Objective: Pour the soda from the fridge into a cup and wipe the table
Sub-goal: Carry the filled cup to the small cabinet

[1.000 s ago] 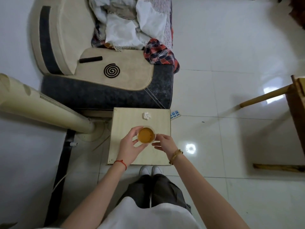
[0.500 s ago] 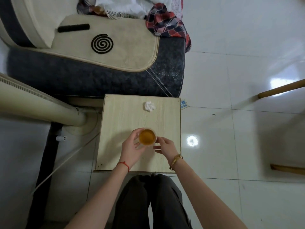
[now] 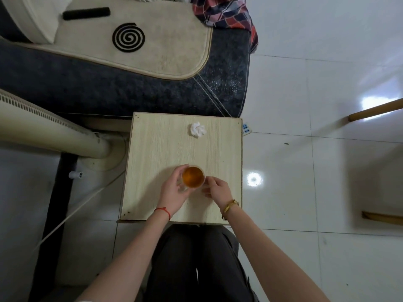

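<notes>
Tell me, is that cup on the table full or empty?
Full, or nearly: amber liquid fills the cup close to its rim. It stands upright on the table.
</notes>
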`<state>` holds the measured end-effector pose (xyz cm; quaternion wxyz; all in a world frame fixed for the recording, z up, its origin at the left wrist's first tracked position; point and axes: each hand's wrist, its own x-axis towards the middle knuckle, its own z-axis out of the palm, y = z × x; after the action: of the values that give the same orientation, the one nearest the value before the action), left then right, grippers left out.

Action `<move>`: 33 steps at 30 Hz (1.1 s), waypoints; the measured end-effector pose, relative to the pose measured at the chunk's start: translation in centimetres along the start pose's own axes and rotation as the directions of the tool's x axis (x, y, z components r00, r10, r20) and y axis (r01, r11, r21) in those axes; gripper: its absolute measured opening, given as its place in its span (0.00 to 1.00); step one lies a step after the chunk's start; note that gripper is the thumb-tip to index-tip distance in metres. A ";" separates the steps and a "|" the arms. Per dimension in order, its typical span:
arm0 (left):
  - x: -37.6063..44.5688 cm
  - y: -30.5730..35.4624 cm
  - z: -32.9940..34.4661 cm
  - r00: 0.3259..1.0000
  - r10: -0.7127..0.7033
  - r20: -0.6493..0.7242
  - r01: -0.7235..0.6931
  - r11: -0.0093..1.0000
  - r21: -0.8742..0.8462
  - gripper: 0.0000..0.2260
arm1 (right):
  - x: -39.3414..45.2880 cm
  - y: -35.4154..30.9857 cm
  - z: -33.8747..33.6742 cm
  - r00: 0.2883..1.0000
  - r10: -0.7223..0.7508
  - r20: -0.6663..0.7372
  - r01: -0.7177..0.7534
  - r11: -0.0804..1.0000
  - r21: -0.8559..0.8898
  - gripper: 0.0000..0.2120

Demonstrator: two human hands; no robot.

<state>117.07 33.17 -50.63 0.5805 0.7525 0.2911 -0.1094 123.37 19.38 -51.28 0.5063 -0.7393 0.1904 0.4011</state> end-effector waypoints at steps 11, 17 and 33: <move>-5.9 9.1 -6.3 0.995 0.087 0.037 -0.095 0.891 0.443 0.29 | -10.4 -7.9 -5.5 0.972 -0.233 -0.040 0.193 0.879 -0.435 0.19; -9.7 16.6 -10.2 0.963 0.239 0.125 -0.265 0.757 0.597 0.24 | -17.8 -12.2 -8.6 0.903 -0.430 0.015 0.289 0.581 -0.761 0.23; -16.8 28.1 -6.7 0.830 0.357 0.428 -0.557 0.507 0.658 0.23 | -32.7 -11.2 -17.2 0.813 -0.523 -0.256 0.180 0.644 -0.744 0.24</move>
<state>118.22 29.85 -17.34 0.2473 0.9548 -0.0649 -0.1518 118.12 4.43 -16.03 0.2058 -0.9669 -0.0133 0.1502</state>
